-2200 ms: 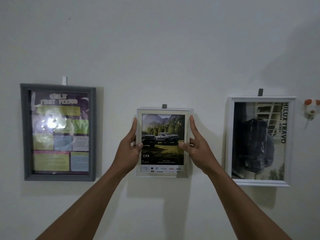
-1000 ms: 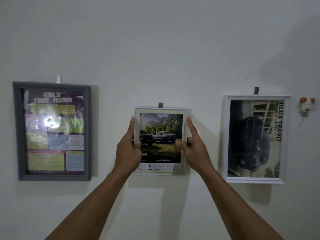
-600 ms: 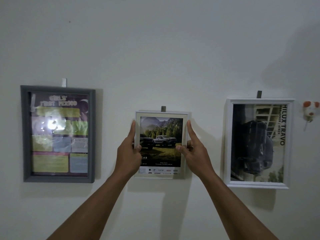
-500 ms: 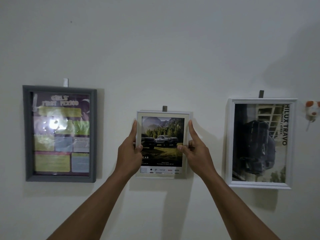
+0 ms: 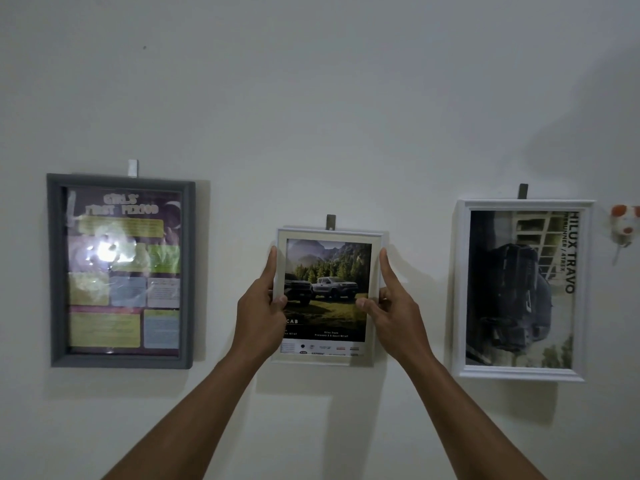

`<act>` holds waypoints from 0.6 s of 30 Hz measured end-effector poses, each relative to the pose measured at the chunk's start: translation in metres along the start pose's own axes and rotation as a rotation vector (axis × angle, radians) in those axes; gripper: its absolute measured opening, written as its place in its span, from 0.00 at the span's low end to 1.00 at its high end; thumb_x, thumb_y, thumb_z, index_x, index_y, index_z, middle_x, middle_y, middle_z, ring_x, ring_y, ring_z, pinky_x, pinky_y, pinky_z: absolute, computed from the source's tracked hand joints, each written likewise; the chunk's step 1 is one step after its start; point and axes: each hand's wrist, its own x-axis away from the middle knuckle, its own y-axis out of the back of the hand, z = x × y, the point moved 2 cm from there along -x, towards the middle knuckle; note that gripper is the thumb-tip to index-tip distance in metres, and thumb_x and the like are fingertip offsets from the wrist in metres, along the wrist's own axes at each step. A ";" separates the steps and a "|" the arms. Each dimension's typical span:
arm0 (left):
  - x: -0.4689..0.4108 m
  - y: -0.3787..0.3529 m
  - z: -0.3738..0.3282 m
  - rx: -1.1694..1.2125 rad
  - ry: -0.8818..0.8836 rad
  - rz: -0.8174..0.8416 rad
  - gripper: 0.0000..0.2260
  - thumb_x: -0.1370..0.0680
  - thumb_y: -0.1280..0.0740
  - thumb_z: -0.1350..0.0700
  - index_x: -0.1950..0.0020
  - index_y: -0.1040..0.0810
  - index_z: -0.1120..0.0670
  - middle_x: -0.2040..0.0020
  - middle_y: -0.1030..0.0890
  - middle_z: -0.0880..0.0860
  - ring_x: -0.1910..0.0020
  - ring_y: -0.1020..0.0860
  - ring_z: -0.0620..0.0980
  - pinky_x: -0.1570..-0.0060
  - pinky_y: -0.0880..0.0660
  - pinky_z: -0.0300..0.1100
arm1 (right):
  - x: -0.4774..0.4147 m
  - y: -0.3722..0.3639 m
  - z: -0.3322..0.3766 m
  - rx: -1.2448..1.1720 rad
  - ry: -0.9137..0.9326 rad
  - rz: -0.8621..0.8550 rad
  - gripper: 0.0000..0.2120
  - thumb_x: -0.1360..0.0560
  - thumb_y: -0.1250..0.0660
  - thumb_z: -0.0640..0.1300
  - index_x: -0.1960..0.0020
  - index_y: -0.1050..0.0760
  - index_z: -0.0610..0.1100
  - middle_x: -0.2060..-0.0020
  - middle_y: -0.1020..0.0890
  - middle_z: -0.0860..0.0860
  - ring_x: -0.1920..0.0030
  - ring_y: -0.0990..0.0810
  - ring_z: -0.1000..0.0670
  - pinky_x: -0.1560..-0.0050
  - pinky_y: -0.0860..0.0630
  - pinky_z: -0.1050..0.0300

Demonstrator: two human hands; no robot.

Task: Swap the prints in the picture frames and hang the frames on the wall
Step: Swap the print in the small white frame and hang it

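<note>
Two hands (image 5: 258,318) (image 5: 398,320) on middle frame (image 5: 346,233) edges

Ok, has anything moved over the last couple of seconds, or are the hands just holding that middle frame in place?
Nothing visibly changed. The left hand and right hand still grip the small middle frame by its side edges, its top just under the hook. The grey frame and the white frame hang as before. Only the camera view drifted a little.
</note>
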 end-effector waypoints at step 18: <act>-0.018 0.002 -0.007 -0.075 -0.029 -0.018 0.38 0.21 0.36 0.65 0.23 0.53 0.37 0.50 0.22 0.56 0.55 0.23 0.48 0.54 0.21 0.44 | -0.021 0.007 0.001 0.059 0.024 0.003 0.42 0.21 0.32 0.46 0.25 0.57 0.71 0.68 0.40 0.50 0.70 0.38 0.56 0.65 0.35 0.66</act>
